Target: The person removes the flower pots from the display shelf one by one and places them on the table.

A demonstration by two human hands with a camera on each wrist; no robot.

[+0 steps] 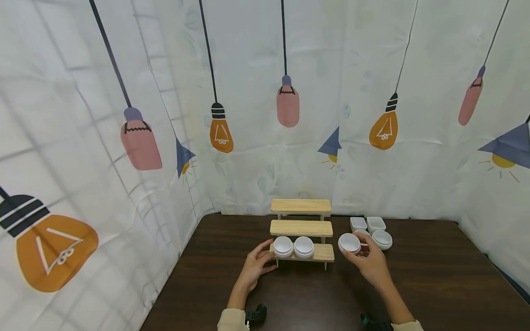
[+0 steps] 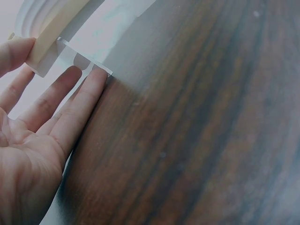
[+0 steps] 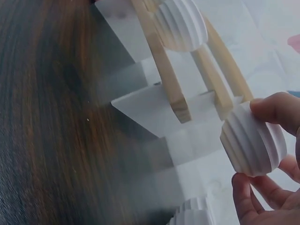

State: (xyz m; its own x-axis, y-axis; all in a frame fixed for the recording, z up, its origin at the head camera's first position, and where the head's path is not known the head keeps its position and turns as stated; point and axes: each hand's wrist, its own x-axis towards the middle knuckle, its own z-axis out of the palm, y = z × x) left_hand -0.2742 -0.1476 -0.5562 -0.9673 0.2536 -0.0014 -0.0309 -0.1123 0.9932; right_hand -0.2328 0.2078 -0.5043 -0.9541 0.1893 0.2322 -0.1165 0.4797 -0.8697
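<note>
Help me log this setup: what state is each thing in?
Stand: upright on the table
Shelf cups: side by side on the bottom shelf
Held cup: off the table, gripped
Other cups: grouped on the table
Right hand: gripping the held cup
Left hand: touching the stand

The stepped boards [image 1: 301, 205] look like pale, matt wood marked with fine parallel lines, on smooth, see-through supports [image 3: 145, 110] resembling clear plastic. The white cup [image 3: 253, 140] has ridged sides with a soft sheen; whether it is ceramic or plastic cannot be told. Beneath, the surface [image 1: 298, 294] is dark, wood-grained and faintly glossy. The printed hanging [image 1: 256, 55] appears to be thin, creased cloth, and the pale sleeve [image 1: 232, 320] is matt fabric.
</note>
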